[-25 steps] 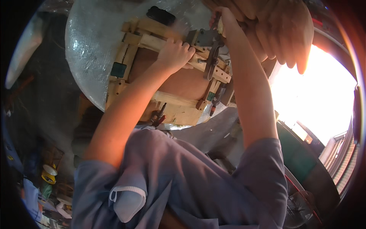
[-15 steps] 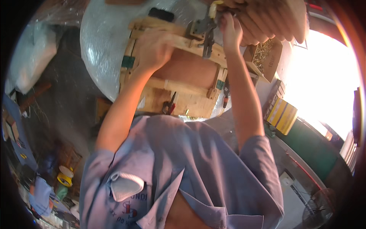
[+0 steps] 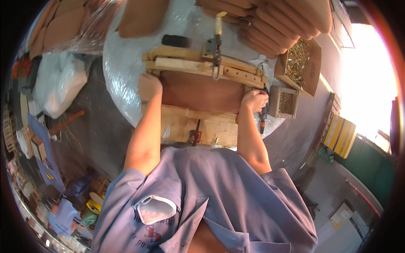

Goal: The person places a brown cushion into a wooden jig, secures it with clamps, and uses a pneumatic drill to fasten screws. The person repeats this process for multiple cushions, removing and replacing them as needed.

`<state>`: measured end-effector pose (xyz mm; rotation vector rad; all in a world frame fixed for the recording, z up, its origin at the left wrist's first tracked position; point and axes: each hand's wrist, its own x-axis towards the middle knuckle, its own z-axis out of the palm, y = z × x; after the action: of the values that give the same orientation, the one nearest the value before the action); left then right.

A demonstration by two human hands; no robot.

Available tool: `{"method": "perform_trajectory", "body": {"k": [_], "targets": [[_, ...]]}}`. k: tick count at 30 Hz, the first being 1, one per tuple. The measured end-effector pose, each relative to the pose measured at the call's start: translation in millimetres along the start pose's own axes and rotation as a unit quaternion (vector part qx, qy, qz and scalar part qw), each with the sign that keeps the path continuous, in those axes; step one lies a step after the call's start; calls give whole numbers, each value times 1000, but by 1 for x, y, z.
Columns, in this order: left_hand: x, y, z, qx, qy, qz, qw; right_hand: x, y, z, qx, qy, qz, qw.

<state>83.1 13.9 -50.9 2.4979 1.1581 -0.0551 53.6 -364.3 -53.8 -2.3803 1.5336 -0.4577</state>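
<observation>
A wooden jig holds a reddish-brown panel. My left hand is closed at the jig's left end, and my right hand curls its fingers over the right end. Parts of the fingers on both hands are hidden. A metal toggle clamp with a yellow handle sits on the jig's far rail, its handle upward. Close beside my right hand lies a dark power driver with an orange tip. On the near board rests a red-handled tool.
The work stands on a round plastic-wrapped table. Brown curved panels are stacked at the far right, with another brown panel at the far left. A cardboard box of fasteners and a small tray are on the right. A black object lies behind the jig.
My right hand has come down from the clamp to the jig's right end. My left hand has moved from above the jig to its left end. The view has shifted.
</observation>
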Motion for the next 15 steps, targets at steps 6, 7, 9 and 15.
{"method": "perform_trajectory", "body": {"k": [6, 7, 9, 15], "targets": [[-11, 13, 1, 8, 36, -40, 999, 14, 2, 14, -66, -25, 160, 985], [-12, 17, -3, 18, 21, -51, 998, 11, -3, 5, -66, -69, 162, 982], [-11, 18, -2, 41, 16, -60, 997, 10, -14, -5, -70, -113, 156, 979], [-14, 12, 1, 47, 18, -36, 998, 6, -7, 1, -93, -102, 141, 980]]}}
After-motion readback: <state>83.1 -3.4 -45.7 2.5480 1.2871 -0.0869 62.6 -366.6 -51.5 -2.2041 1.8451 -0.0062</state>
